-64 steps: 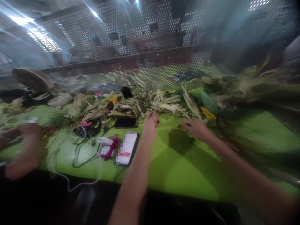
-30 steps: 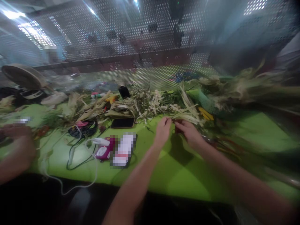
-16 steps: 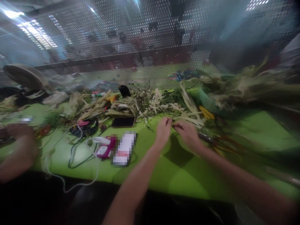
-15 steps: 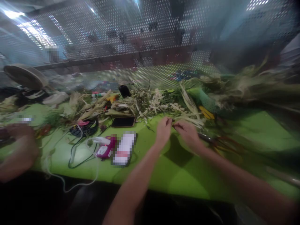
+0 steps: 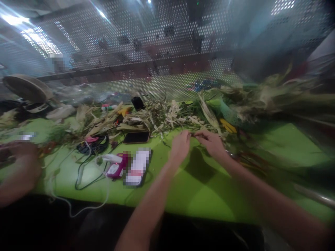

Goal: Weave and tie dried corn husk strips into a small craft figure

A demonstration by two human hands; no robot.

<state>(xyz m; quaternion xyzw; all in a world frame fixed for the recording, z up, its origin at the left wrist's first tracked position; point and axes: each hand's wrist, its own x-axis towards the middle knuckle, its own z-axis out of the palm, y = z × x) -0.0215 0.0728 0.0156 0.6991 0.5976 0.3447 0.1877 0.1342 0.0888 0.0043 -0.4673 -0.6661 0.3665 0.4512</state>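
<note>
My left hand (image 5: 181, 144) is closed, its fingertips pinched on something small and dark that I cannot make out. Close by on its right, my right hand (image 5: 209, 141) pinches at the same spot with thumb and fingers. Both hands are just above the green table (image 5: 167, 188), at the front of a long heap of dried husks and stalks (image 5: 172, 113). To the left of my hands lie a dark-screened phone (image 5: 136, 137) and a second phone with a lit, blurred-out screen (image 5: 138, 167).
A magenta power strip (image 5: 117, 167) with white and black cables sits left of the phones. Another person's hand (image 5: 23, 157) is at the far left. A green basket (image 5: 230, 109) with husks stands at the right, near yellow handles (image 5: 227, 125). Perforated metal mesh (image 5: 146, 45) rises behind.
The fingers of my right hand have spread slightly and its wrist has shifted a little. My left hand keeps its pinch. The view has shifted slightly.
</note>
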